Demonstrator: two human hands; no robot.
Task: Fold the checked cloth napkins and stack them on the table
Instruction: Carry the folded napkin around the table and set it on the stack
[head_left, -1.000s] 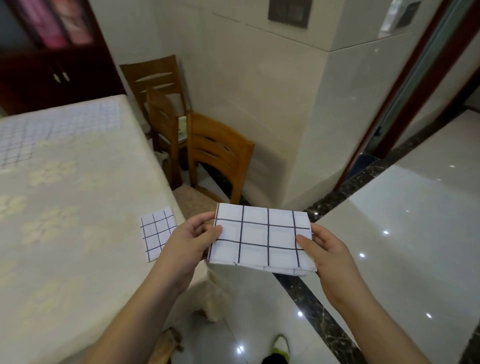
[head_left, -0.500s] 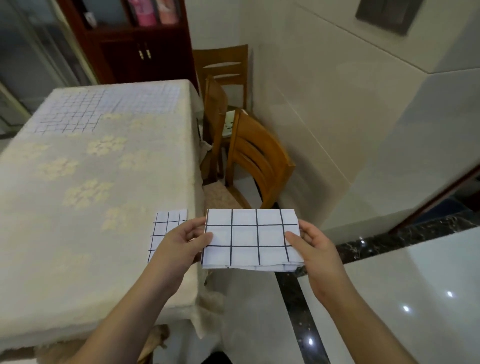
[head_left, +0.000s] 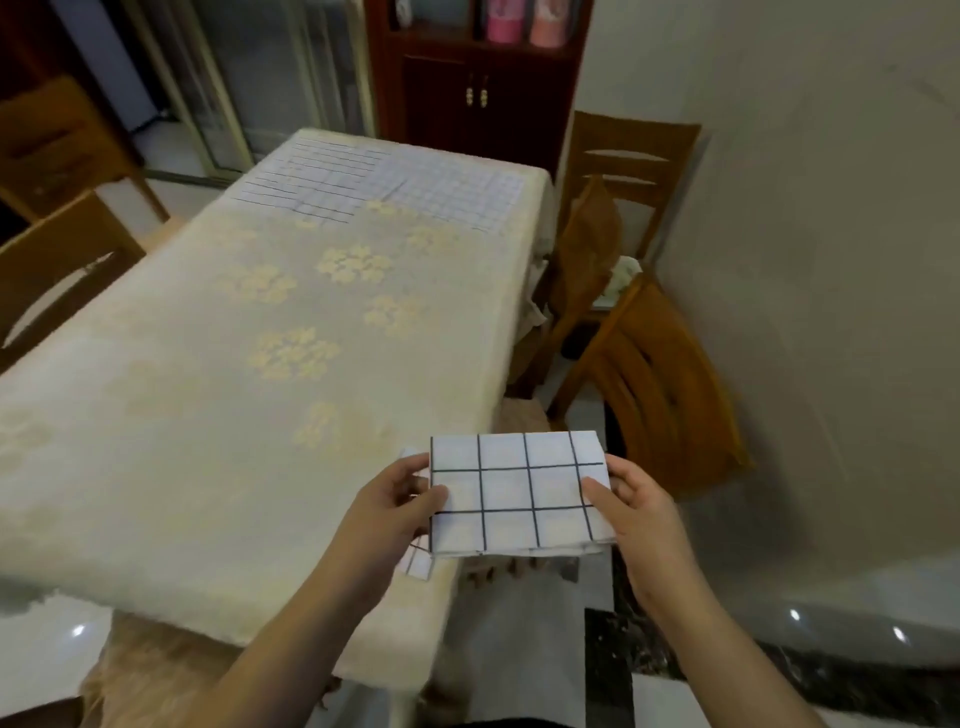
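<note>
Covering the table: pale cream cloth, soft, woven with yellow flower clusters. Hovering over its near right corner, at about 5 o'clock: folded checked napkin, flat white rectangle with thin dark grid lines. Pinching its left edge, thumb on top: left hand. Gripping its right edge likewise: right hand. Peeking out beneath the left hand: another folded napkin. Lying flat at 12 o'clock: unfolded checked cloths. Standing at 2 o'clock: wooden chairs.
</note>
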